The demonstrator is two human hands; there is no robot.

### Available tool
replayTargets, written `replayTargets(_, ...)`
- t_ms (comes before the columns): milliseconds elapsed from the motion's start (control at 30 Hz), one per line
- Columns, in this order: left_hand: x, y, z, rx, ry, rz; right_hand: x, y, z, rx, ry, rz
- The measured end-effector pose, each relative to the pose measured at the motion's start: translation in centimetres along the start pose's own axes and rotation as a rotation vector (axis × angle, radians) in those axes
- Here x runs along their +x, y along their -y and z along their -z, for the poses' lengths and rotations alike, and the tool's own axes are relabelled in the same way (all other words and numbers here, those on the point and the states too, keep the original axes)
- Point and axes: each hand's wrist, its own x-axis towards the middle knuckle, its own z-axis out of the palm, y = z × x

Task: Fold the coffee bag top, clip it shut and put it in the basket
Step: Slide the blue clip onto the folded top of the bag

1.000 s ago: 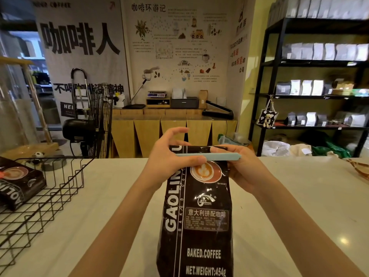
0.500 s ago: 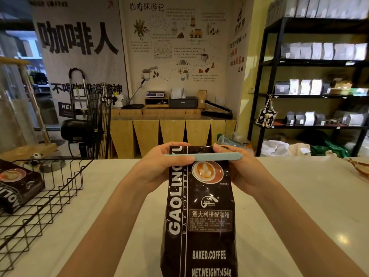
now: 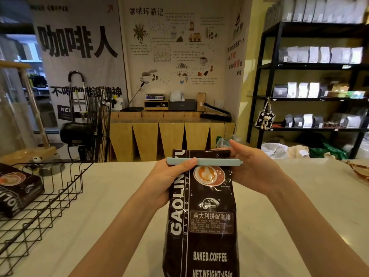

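Observation:
A black coffee bag [image 3: 201, 220] stands upright on the white counter in front of me, its top folded over. A long pale blue clip [image 3: 213, 162] lies across the bag just under the fold. My left hand [image 3: 169, 178] holds the bag's left side, thumb pressed on the clip's left end. My right hand [image 3: 253, 166] grips the bag's right side and the clip's right end, fingers behind the fold. The black wire basket [image 3: 46, 198] sits at the left of the counter.
Another black coffee bag [image 3: 16, 188] lies inside the basket. A woven tray [image 3: 359, 170] shows at the counter's right edge. Behind the counter are a fan [image 3: 95, 124], a wooden bench with equipment, and black shelves [image 3: 311, 80] with bags.
My left hand slid from the front of the bag down to its left side, thumb now on the clip's end. The clip sits flat across the bag.

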Motion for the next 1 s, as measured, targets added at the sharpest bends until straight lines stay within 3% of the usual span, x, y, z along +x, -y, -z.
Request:
replayTargets(167,0.0,0.0,-0.1,-0.018,-0.009,-0.003,-0.1,0.1,-0.1,-0.259,0.016,0.09)
replayTargets(433,0.2,0.0,0.0,-0.029,-0.023,-0.013,0.3,-0.2,-0.8,-0.41,-0.034,0.096)
replayTargets(600,0.3,-0.1,0.0,-0.046,-0.054,-0.015,0.1,-0.1,-0.5,-0.756,-0.141,0.331)
replayTargets(700,0.2,-0.1,0.0,-0.052,-0.074,-0.007,0.0,0.0,0.1,-0.589,-0.231,0.371)
replayTargets(867,0.2,-0.2,0.2,-0.087,-0.146,-0.058,0.3,-0.2,0.2,-0.36,-0.098,0.201)
replayTargets(1000,0.2,-0.4,0.0,-0.094,-0.179,-0.172,0.6,-1.0,-0.6,-0.218,-0.09,0.268)
